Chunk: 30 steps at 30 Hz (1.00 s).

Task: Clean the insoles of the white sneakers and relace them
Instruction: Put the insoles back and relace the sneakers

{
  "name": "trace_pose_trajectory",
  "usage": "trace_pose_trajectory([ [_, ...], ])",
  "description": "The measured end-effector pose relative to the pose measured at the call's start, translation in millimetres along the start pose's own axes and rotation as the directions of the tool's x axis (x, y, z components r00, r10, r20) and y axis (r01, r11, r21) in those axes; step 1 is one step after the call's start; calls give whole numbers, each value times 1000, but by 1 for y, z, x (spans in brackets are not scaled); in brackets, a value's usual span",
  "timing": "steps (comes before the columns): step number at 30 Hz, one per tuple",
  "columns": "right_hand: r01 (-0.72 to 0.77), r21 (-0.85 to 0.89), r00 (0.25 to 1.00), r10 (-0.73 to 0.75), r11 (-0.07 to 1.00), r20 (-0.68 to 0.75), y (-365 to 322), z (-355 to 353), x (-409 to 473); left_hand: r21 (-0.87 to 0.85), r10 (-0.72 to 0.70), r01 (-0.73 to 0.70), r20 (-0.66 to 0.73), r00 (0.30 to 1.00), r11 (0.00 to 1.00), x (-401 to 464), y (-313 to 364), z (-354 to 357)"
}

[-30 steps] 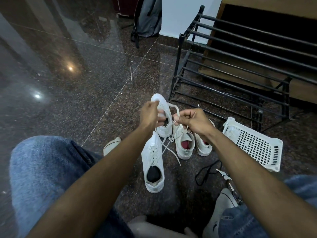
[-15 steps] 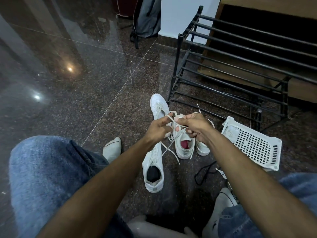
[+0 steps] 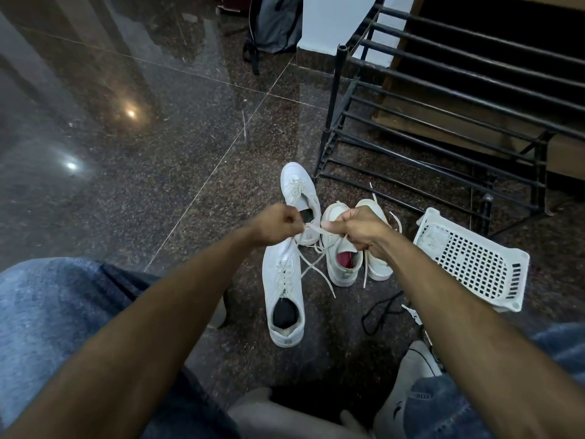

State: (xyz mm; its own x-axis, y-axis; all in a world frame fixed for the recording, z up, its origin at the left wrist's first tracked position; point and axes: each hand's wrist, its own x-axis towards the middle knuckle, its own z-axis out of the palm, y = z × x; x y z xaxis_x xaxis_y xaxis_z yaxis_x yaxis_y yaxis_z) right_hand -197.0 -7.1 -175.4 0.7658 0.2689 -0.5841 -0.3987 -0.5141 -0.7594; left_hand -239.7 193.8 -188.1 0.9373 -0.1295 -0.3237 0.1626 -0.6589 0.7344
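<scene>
Several white sneakers lie on the dark floor ahead of me. The far sneaker (image 3: pixel 297 190) points away from me, and a near one (image 3: pixel 283 289) with a black insole is laced. A sneaker with a red insole (image 3: pixel 343 264) sits beside another (image 3: pixel 378 269) that is partly hidden by my right hand. Above them, my left hand (image 3: pixel 278 224) and my right hand (image 3: pixel 359 231) each pinch a white lace (image 3: pixel 313 230), which is stretched short between them. Its loose ends hang down over the shoes.
A black metal shoe rack (image 3: pixel 443 128) stands at the right rear, with a white plastic basket (image 3: pixel 474 267) in front of it. A black lace (image 3: pixel 380 312) lies on the floor by my right forearm. My jeans-clad knees frame the bottom corners. A grey bag (image 3: pixel 275 23) leans far back.
My left hand has come off the far sneaker and moved toward me. Both hands met over the shoes and now hold the lace slightly apart, drawn taut.
</scene>
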Motion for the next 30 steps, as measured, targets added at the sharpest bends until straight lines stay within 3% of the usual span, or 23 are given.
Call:
trace_pose_trajectory([
  [3,-55,-282,987,9,958,-162,17,-17,10,323,-244,253,-69,967,912,-5,-32,-21],
  [7,-259,-598,930,30,758,-365,52,-51,17,564,-538,451,-15,843,691,-20,-88,-48],
  [11,-397,-725,884,22,563,-467,80,-69,12,633,-677,596,-151,721,494,-25,-124,-56],
  [14,-410,-801,895,24,437,-445,94,-62,10,683,-666,591,-202,718,430,-25,-116,-44],
  [18,-216,-918,976,51,332,-212,101,-22,13,729,-596,401,13,803,555,-15,-106,-5],
  [21,12,-909,998,46,417,34,105,21,18,636,-536,328,161,829,699,-13,-95,40],
  [24,130,-835,983,42,534,179,109,62,22,499,-503,340,236,832,797,-18,-104,82],
  [30,101,-742,988,18,663,150,117,116,34,477,-455,361,92,886,801,-30,-114,114],
])
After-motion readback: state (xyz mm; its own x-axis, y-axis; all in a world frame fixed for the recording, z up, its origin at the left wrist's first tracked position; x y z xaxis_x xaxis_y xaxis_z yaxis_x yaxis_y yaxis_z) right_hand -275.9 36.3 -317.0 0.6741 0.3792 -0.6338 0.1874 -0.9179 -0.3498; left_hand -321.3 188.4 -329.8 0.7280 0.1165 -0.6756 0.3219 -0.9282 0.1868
